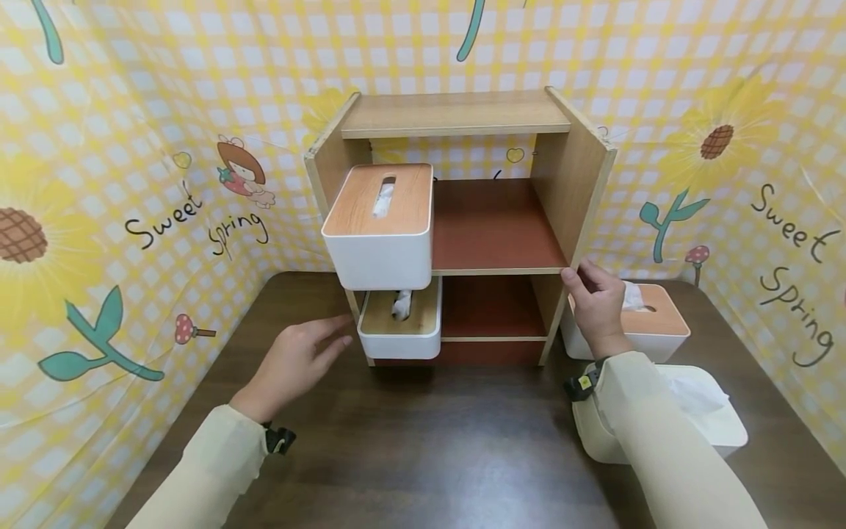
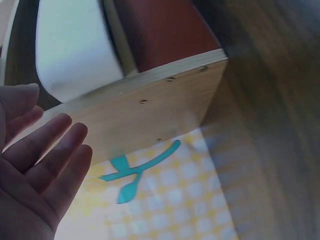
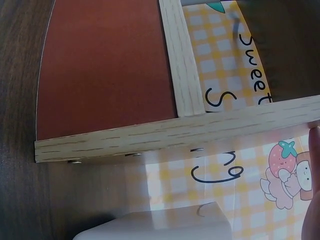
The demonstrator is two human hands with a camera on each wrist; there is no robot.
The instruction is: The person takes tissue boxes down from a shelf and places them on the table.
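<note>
A wooden shelf unit (image 1: 456, 117) with red-brown boards stands upright on the table. My right hand (image 1: 600, 305) grips its right side panel, thumb at the front edge and fingers outside. My left hand (image 1: 297, 364) is beside the unit's lower left, fingers extended and apart, holding nothing. In the left wrist view its palm and fingers (image 2: 55, 165) show near the side panel. A white tissue box (image 1: 380, 257) with a wooden lid sits in the upper left compartment, jutting forward. Below it is a second white tissue box (image 1: 399, 347), also poking out.
To the right of the unit stands a wooden-lidded tissue box (image 1: 664, 312). Nearer, partly behind my right forearm, is a rounded white tissue box (image 1: 723, 426). Yellow checked cloth (image 1: 423, 44) covers the walls around the dark wooden table (image 1: 429, 448).
</note>
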